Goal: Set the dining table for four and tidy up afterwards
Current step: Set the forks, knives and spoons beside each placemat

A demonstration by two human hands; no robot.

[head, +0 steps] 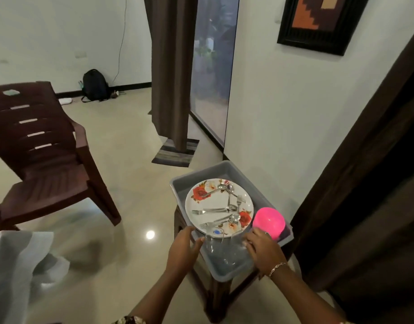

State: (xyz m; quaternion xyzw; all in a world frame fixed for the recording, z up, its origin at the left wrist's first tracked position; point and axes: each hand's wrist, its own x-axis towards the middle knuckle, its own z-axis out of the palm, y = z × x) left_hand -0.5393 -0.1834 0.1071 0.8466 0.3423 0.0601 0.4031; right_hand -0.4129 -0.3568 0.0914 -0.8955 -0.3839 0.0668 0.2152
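Grey tub [227, 170]: floral plate [202, 205] carrying cutlery; my left hand [186, 245] and right hand [262, 247], fingers spread, steady clear glasses [221, 247]

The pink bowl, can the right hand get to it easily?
Probably yes. The right hand sits just beside the pink bowl in the grey tub, and nothing lies between them.

1. A tub [227, 170] sits on a stool [215, 293] beside the right wall.
2. A plate [194, 202] rests in the tub, toward its far end.
3. Forks and spoons [221, 208] lie scattered on the plate.
4. A bowl [269, 222] sits at the tub's right edge, just right of the plate.
5. Glasses [222, 249] stand in the tub's near end, between the two hands.
6. A chair [44, 160] stands well left of the stool.
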